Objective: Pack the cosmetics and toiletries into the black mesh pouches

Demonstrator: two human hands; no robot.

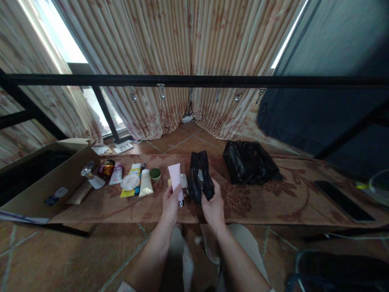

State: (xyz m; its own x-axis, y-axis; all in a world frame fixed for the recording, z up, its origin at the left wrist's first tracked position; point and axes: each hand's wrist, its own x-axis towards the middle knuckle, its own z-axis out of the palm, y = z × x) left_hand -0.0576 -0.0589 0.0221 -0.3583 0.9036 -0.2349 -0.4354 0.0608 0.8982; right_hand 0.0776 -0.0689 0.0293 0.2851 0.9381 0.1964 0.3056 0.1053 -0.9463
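The left hand (171, 202) grips a pink tube (174, 174), the right hand (215, 207) a slim black pouch (195, 186); a cardboard box (71, 178) covers the bench's (258, 205) left edge.

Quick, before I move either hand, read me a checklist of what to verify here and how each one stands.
1. Pink tube held: ok, in the left grip.
2. Tube's shiny cap on: ok, at the end nearest you.
3. Small black pouch held: ok, in the right grip, just right of the tube.
4. Pouch contents known: cannot tell; something glittery shows between its dark sides.
5. Larger black bag away from the right grip: ok, on the table farther right.
6. Tube inside the pouch: not ok, it is outside, to the pouch's left.
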